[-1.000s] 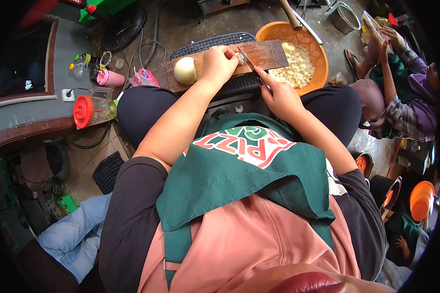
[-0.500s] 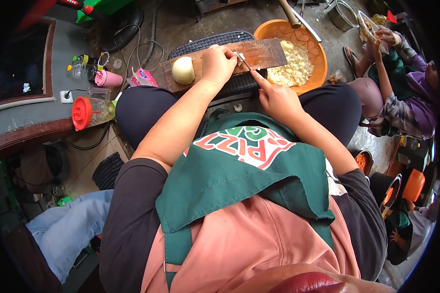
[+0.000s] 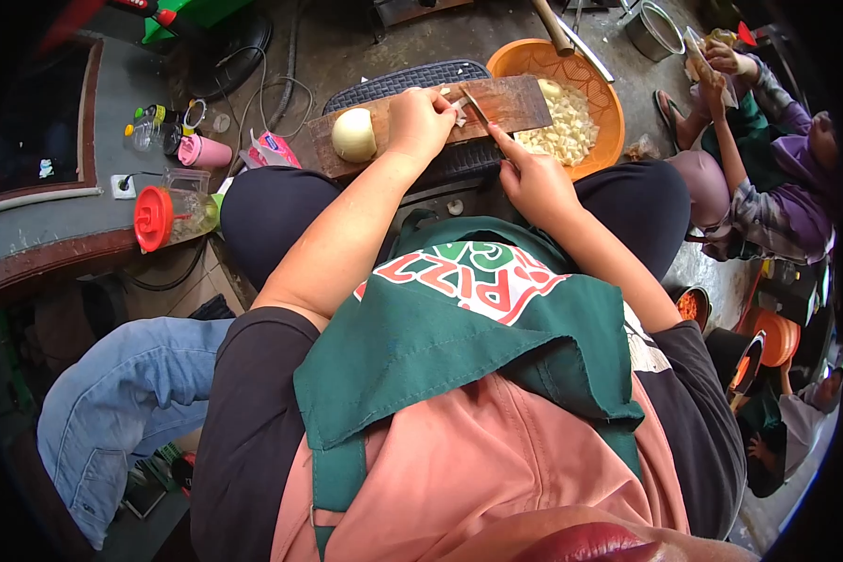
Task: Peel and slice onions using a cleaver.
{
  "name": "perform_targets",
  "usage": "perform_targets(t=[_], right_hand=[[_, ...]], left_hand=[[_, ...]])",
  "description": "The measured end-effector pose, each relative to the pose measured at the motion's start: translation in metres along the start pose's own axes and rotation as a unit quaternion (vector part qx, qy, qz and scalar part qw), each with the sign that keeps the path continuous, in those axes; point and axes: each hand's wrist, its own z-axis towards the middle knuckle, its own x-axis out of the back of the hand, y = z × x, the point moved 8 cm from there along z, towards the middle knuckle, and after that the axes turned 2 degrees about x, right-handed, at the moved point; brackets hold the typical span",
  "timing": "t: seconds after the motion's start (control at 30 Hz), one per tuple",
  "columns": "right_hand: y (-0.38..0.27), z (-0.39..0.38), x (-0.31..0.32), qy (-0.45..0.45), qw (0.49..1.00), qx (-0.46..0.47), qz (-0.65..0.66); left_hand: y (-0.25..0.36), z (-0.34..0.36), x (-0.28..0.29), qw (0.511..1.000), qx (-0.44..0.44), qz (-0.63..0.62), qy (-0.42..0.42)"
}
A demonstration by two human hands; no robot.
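Observation:
A wooden cutting board (image 3: 517,101) lies across a black woven support in front of me. My left hand (image 3: 421,125) is closed over the board, its fingertips pinching a small pale piece of onion (image 3: 458,113). The handle of a knife (image 3: 474,104) is in the grip of my right hand (image 3: 541,190), the blade slanting up and left just beside that piece. A large peeled onion (image 3: 354,135), cut on one side, rests on the board's left end. Just past the right end sits an orange basket (image 3: 613,140) holding many diced pale pieces (image 3: 564,134).
To the left stand a pink tumbler (image 3: 204,151), a red-lidded clear jug (image 3: 155,217) and a pink packet (image 3: 272,150). A person in jeans (image 3: 131,384) is at the lower left. Another person (image 3: 768,178) sits at the right near a metal pot (image 3: 657,33).
The knife has swung away from my left fingertips, its tip now pointing farther up the board. At the lower left the jeans-clad leg has moved further into view.

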Motion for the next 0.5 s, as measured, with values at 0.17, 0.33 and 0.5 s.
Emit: perform_targets(t=[0.17, 0.33, 0.5], right_hand=[[-0.005, -0.009, 0.007, 0.026, 1.000, 0.000, 0.005], [-0.015, -0.008, -0.003, -0.023, 0.998, 0.022, -0.049], [-0.015, 0.011, -0.012, -0.005, 0.997, 0.045, -0.068]], left_hand=[[0.003, 0.001, 0.004, 1.000, 0.012, -0.016, -0.019], [-0.003, 0.002, 0.001, 0.998, 0.039, -0.028, -0.040], [-0.003, 0.004, -0.002, 0.998, 0.032, -0.022, -0.050]])
